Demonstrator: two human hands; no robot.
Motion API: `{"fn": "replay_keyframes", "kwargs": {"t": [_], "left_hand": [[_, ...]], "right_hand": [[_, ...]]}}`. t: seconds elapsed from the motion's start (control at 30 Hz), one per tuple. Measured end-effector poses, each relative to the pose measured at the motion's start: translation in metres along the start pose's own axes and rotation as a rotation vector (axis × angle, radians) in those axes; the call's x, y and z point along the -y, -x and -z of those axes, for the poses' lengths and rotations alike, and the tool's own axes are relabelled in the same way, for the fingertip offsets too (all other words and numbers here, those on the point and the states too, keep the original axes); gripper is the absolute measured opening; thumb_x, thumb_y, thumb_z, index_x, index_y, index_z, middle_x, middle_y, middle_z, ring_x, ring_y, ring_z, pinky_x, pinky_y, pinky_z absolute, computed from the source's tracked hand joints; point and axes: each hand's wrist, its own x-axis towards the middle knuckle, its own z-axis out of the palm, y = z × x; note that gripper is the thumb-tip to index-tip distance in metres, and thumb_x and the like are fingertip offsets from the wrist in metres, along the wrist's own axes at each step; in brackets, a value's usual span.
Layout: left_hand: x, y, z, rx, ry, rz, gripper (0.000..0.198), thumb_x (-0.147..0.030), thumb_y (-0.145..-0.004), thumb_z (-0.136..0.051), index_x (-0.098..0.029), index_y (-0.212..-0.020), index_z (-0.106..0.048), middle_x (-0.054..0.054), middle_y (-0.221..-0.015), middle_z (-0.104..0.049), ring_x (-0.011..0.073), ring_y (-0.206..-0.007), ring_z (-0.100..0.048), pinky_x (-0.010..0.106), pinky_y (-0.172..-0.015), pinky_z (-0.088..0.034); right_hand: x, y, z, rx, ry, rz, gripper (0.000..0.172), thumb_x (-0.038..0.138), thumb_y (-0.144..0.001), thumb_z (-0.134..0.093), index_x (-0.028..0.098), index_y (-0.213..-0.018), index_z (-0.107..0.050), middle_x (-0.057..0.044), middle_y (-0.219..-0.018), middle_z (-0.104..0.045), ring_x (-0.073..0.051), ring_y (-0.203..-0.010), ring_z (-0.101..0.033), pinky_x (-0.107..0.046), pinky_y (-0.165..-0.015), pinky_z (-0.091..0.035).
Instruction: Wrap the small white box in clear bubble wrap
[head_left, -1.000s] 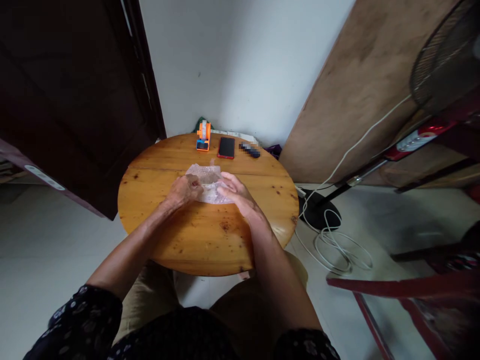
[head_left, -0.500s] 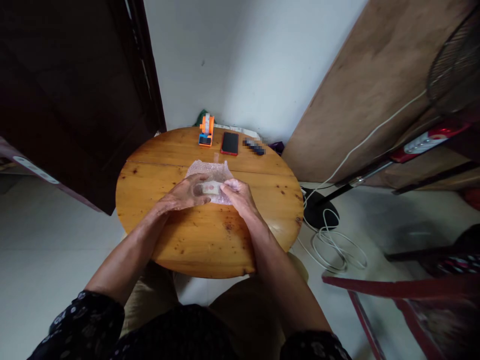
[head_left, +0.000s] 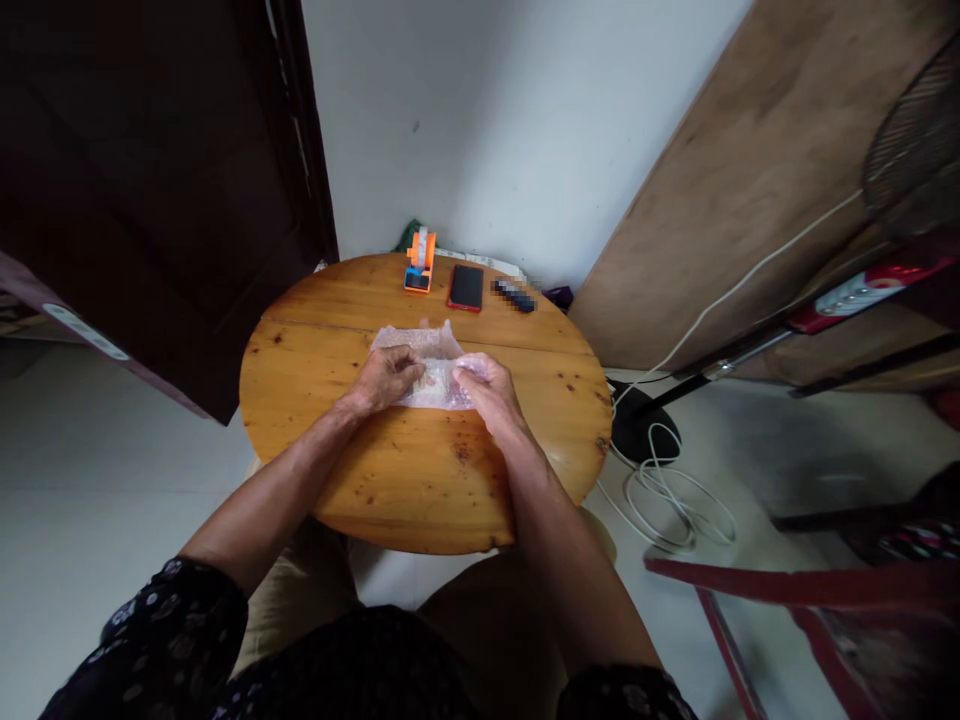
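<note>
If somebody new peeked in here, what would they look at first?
Probably the shiny bubble wrap near the middle of the wooden table, with the left hand and right hand holding it from either side. Next might come the bright orange tape dispenser near the table's far edge, just left of a black-screened phone.

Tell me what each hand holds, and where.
The left hand holds the bubble wrap by its fold's left end; the right hand, by the right end.
</note>
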Motion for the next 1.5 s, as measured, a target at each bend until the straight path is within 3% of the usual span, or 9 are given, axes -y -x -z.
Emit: {"fn": "replay_keyframes", "kwargs": {"t": [0.3, 0.53, 0.7, 0.9, 0.97, 1.07, 1.17, 1.27, 1.5], "left_hand": [[-0.005, 0.004, 0.006, 0.101, -0.046, -0.006, 0.017, -0.031, -0.076, -0.062, -0.015, -0.07, -0.061, -0.004, -0.06, -0.052, 0.0069, -0.052, -0.038, 0.02, -0.05, -0.03], [-0.003, 0.003, 0.006, 0.061, -0.086, 0.031, 0.009, -0.024, -0.071, -0.062, -0.016, -0.069, -0.059, -0.005, -0.06, -0.051, 0.0067, -0.052, -0.04, 0.019, -0.049, -0.031], [0.002, 0.003, 0.003, 0.01, -0.135, 0.025, 0.007, -0.023, -0.07, -0.061, -0.017, -0.068, -0.058, -0.005, -0.059, -0.049, 0.0077, -0.054, -0.04, 0.019, -0.048, -0.03], [-0.002, 0.004, 0.003, -0.016, -0.196, 0.059, 0.01, -0.026, -0.067, -0.064, -0.017, -0.068, -0.059, -0.005, -0.061, -0.051, 0.0095, -0.057, -0.04, 0.022, -0.053, -0.033], [-0.003, 0.004, 0.003, -0.01, -0.186, 0.058, 0.009, -0.025, -0.067, -0.063, -0.017, -0.067, -0.058, -0.005, -0.062, -0.051, 0.0097, -0.057, -0.041, 0.022, -0.054, -0.033], [-0.005, 0.004, 0.005, 0.003, -0.176, 0.046, 0.008, -0.023, -0.068, -0.063, -0.017, -0.066, -0.057, -0.004, -0.061, -0.052, 0.0095, -0.057, -0.042, 0.022, -0.054, -0.034], [-0.004, 0.003, 0.007, 0.02, -0.186, 0.038, 0.007, -0.023, -0.069, -0.063, -0.016, -0.069, -0.061, -0.003, -0.064, -0.055, 0.0102, -0.06, -0.045, 0.022, -0.055, -0.036], [-0.003, 0.002, 0.007, 0.04, -0.185, 0.048, 0.01, -0.025, -0.07, -0.063, -0.016, -0.075, -0.064, -0.003, -0.068, -0.058, 0.0112, -0.063, -0.048, 0.022, -0.056, -0.038], [-0.002, 0.006, 0.02, 0.067, -0.167, 0.07, 0.019, -0.031, -0.072, -0.066, -0.016, -0.084, -0.065, -0.001, -0.076, -0.062, 0.0123, -0.068, -0.053, 0.022, -0.058, -0.04]], "right_hand": [[-0.008, -0.005, 0.006, -0.061, 0.142, 0.021, 0.037, 0.042, -0.068, -0.064, 0.02, -0.098, -0.065, 0.001, -0.071, -0.065, -0.017, -0.06, -0.059, -0.032, -0.062, -0.052], [-0.002, 0.001, 0.007, -0.147, 0.502, 0.136, 0.035, 0.043, -0.077, -0.064, 0.026, -0.108, -0.067, -0.005, -0.093, -0.072, -0.026, -0.088, -0.066, -0.042, -0.086, -0.051], [-0.008, -0.003, 0.011, -0.179, 0.578, 0.227, 0.046, 0.044, -0.077, -0.065, 0.02, -0.116, -0.065, -0.014, -0.116, -0.069, -0.033, -0.111, -0.061, -0.052, -0.102, -0.044], [-0.014, -0.007, 0.011, -0.115, 0.6, 0.113, 0.044, 0.039, -0.078, -0.067, 0.025, -0.12, -0.064, -0.005, -0.088, -0.073, -0.026, -0.085, -0.066, -0.043, -0.086, -0.05], [-0.005, -0.001, 0.009, -0.142, 0.642, 0.163, 0.04, 0.034, -0.08, -0.065, 0.024, -0.118, -0.064, -0.006, -0.091, -0.074, -0.027, -0.087, -0.066, -0.044, -0.088, -0.05], [0.019, 0.012, 0.002, -0.195, 0.675, 0.382, 0.034, 0.028, -0.084, -0.06, 0.023, -0.117, -0.065, -0.01, -0.106, -0.073, -0.029, -0.1, -0.064, -0.046, -0.095, -0.046], [0.043, 0.021, -0.009, 0.037, 0.684, 0.541, 0.03, 0.021, -0.09, -0.051, 0.026, -0.115, -0.066, -0.006, -0.102, -0.073, -0.024, -0.098, -0.065, -0.038, -0.092, -0.046], [0.052, 0.016, -0.018, 0.257, 0.771, 0.547, 0.031, 0.011, -0.085, -0.048, 0.026, -0.102, -0.069, -0.004, -0.099, -0.073, -0.023, -0.093, -0.064, -0.034, -0.084, -0.047], [0.023, 0.0, -0.017, 0.254, 0.594, 0.515, 0.018, 0.018, -0.082, -0.057, 0.025, -0.096, -0.067, -0.003, -0.094, -0.07, -0.021, -0.086, -0.063, -0.033, -0.082, -0.049]]}}
